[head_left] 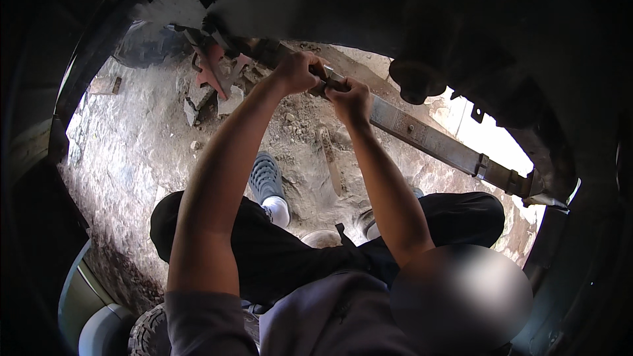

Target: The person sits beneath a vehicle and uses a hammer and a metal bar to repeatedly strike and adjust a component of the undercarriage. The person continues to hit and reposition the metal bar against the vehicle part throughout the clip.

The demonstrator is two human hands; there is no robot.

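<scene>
A long, flat metal bar that looks like a leaf spring [422,133] runs slantwise from the upper middle down to the right, with a clip [482,166] around its lower part. My left hand [300,74] is closed at its upper part, fingers curled over the bar. Close beside it, my right hand [351,101] is closed too, thumb and fingers pinched against the same stretch. Between the two hands shows a small bright metal piece [328,70]. My fingers and the shade hide what exactly they grip there.
Dark vehicle underside [316,6] hangs low overhead and around the sides. A red metal stand [211,69] is at the upper left, among broken stone pieces [231,100]. A flat strip [330,161] lies on the dirt floor between my feet. A tyre [148,333] sits at lower left.
</scene>
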